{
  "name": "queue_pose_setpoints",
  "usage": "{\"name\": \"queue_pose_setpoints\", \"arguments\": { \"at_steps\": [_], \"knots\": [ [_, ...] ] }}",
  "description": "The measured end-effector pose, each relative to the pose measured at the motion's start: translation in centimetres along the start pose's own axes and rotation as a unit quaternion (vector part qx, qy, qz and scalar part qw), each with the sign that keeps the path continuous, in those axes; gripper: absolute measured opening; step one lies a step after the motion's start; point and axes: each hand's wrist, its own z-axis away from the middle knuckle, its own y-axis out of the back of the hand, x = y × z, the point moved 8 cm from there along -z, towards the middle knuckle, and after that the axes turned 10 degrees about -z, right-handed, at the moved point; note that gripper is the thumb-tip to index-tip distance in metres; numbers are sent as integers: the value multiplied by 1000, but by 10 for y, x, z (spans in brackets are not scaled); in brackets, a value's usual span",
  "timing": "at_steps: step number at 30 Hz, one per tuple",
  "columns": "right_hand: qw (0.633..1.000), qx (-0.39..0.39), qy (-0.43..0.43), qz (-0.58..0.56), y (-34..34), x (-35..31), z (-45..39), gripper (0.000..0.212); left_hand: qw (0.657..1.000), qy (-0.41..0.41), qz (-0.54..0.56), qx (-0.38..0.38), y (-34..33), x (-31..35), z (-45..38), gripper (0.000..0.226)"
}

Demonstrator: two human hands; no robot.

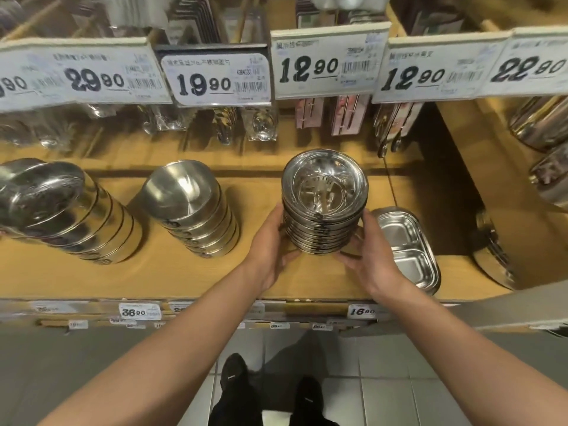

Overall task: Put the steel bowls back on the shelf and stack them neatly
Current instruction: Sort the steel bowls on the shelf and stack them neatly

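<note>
Evidently both hands cup the bowl stack (324,204): left hand (270,250) at nine o'clock, right hand (370,256) at three. Opposed grips likely keep it from toppling.

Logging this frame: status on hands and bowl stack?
Left hand and right hand grip bowl stack from both sides. Stack upright over shelf. Divided tray close on right.

Head view, steeply down at shelf (184,278)

Both forearms are bare to the edge of view, with no sleeves, watch or rings on the left hand (270,250) or right hand (373,259). Below them, black trousers (233,407) and black shoes (233,372).
</note>
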Motion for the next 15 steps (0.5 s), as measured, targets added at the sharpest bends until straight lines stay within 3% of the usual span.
{"name": "queue_pose_setpoints", "arguments": {
  "at_steps": [2,5,9,12,15],
  "knots": [
    [999,39,-13,-20,9,14,6,28,1000,19,-1,9,13,-15,4,33],
    [992,99,-65,-48,18,54,26,32,998,60,-12,20,49,-53,19,35],
    [989,17,-141,-36,-37,89,40,22,993,55,-24,104,128,-71,35,29],
    [991,-22,-133,1,-89,89,22,44,978,33,-6,208,190,-51,34,27],
    [993,-22,-117,8,-131,88,2,56,978,-3,24,206,219,-24,18,31]
  ]
}}
